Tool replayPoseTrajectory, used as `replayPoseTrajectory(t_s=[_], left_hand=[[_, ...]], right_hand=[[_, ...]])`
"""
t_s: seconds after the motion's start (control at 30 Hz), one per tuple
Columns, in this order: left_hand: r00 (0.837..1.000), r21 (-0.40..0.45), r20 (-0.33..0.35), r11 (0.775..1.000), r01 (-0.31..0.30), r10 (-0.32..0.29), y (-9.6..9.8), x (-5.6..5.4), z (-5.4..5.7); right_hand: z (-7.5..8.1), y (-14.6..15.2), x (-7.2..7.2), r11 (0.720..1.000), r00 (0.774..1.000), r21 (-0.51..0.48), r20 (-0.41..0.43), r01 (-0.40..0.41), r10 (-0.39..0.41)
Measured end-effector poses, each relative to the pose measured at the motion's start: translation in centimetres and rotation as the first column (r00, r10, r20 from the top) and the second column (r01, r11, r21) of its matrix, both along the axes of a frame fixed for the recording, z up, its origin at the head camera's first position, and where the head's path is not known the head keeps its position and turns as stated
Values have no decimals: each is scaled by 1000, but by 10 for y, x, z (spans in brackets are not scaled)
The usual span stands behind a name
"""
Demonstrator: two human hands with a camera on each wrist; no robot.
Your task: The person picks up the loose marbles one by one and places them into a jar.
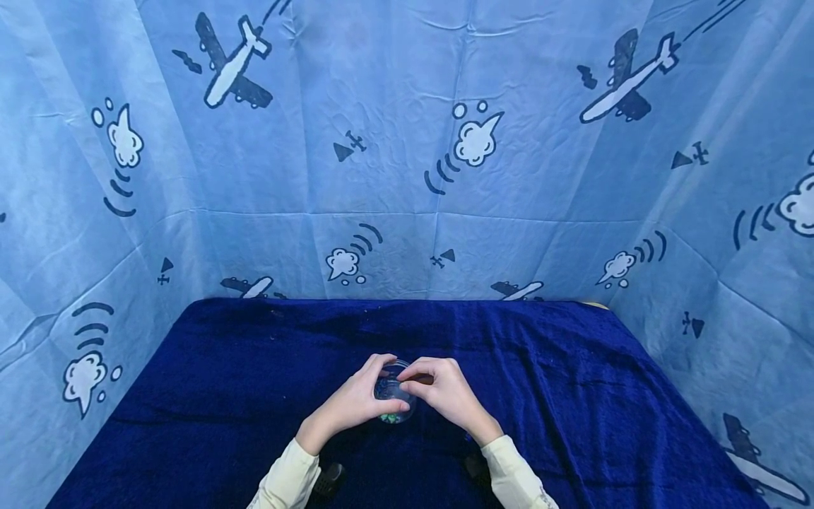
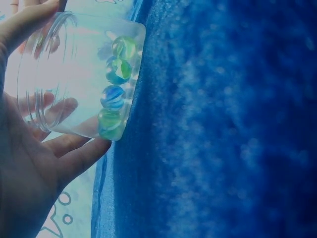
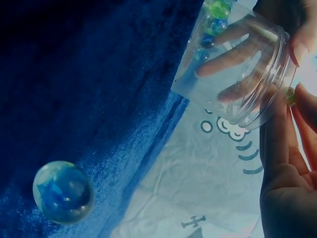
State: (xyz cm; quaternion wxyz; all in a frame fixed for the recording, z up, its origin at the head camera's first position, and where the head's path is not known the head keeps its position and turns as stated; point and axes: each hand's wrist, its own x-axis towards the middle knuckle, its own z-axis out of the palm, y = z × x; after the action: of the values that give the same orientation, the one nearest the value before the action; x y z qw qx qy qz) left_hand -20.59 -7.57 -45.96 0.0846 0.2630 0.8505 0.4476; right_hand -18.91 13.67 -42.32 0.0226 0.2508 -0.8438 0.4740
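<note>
A clear jar (image 1: 396, 387) with a threaded mouth stands on the dark blue cloth. My left hand (image 1: 352, 401) grips it round the side, thumb toward me. Several glass marbles (image 2: 118, 72), green and blue, lie at its bottom in the left wrist view. At the rim, my right hand (image 1: 445, 396) pinches a small green marble (image 3: 290, 96), mostly hidden by the fingers. One more marble (image 3: 63, 192), clear with blue inside, rests on the cloth near the right wrist.
Dark blue velvet cloth (image 1: 210, 396) covers the table, with folds on the right side. Light blue curtains (image 1: 394, 162) printed with planes and clouds hang behind and on both sides. Small dark objects (image 1: 329, 478) sit by both wrists.
</note>
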Motion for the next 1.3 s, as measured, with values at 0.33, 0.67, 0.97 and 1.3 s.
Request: replayPoseTrajectory(t_s=[0.33,0.67,0.97,1.3], left_hand=[[1000,19,-2,1000,11,-11,0,-1,0],[1000,14,15,1000,13,-14,-1,0,2],[1000,7,12,1000,16,-16,-1,1,2],[1000,8,1,1000,12,-12,-1,1,0]], right_hand=[[-1,-1,0,999,999,33,16,-38,37],[-2,-2,0,997,998,57,10,-56,55],[-2,-2,0,996,998,66,25,-62,60],[-4,-1,-1,993,997,92,-9,-72,73]])
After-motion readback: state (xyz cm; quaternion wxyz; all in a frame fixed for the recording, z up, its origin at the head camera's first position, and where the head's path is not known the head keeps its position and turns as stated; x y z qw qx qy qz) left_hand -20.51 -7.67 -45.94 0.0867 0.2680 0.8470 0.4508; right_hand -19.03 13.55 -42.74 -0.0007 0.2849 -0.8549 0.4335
